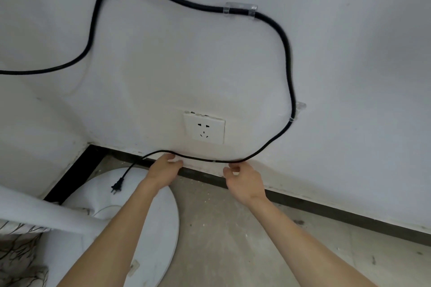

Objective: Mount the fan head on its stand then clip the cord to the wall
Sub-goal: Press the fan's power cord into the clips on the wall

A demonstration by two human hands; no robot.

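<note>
Below the wall socket (204, 127), the fan's round white base (149, 223) sits nearest me on the concrete floor (245, 240), its white pole (46, 212) slanting off to the left. My left hand (163, 171) pinches the black cord (285, 44) just under the socket; my right hand (243, 180) curls narrow beside it, fingertips just below the cord. The plug (116, 187) dangles over the base. Above the socket, the cord loops through three clear clips (240, 10) on the white wall (361, 77).
</note>
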